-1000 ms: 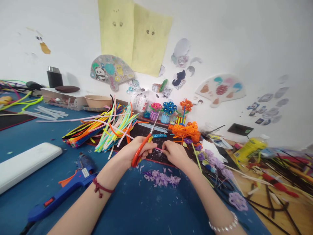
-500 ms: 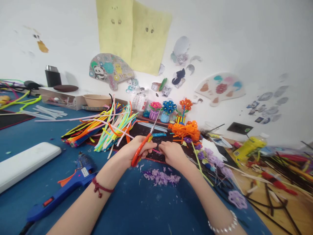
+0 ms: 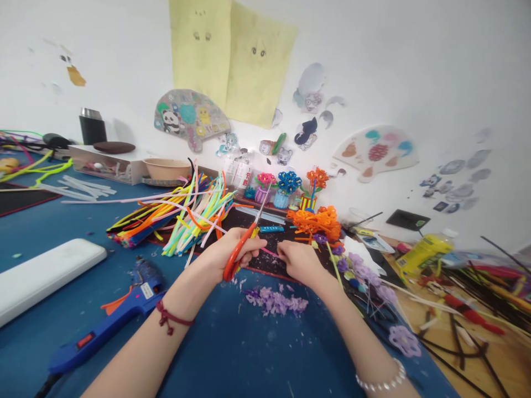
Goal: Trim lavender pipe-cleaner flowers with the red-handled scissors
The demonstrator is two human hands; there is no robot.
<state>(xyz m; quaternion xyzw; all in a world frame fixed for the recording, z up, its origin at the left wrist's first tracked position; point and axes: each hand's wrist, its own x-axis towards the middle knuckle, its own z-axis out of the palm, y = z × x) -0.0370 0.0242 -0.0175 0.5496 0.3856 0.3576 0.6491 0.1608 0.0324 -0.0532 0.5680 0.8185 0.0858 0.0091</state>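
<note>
My left hand (image 3: 232, 251) is closed around a pair of scissors (image 3: 239, 251) with red-orange handles, blades pointing up and away. A thin pink pipe cleaner (image 3: 270, 253) spans the small gap between my hands. My right hand (image 3: 301, 261) has its fingers curled and pinched on the far end of this strip. The left fingertips are at its other end; their exact hold on it is partly hidden. Below the hands, a pile of lilac fuzzy clippings (image 3: 276, 301) lies on the blue table cover (image 3: 232, 354). A dark mat (image 3: 265, 266) lies under the hands.
On the left are a blue glue gun (image 3: 112, 326) and a white case (image 3: 50, 276). Bundled pipe cleaners (image 3: 178, 213) lie behind my left hand. Orange pipe-cleaner flowers (image 3: 317, 222) and lilac flowers (image 3: 369, 276) lie to the right. Small potted flowers (image 3: 286, 190) stand along the wall.
My right hand has moved slightly right, away from the left, so more of the pink strip shows. The whole view has shifted a little. The scissors remain in my left hand.
</note>
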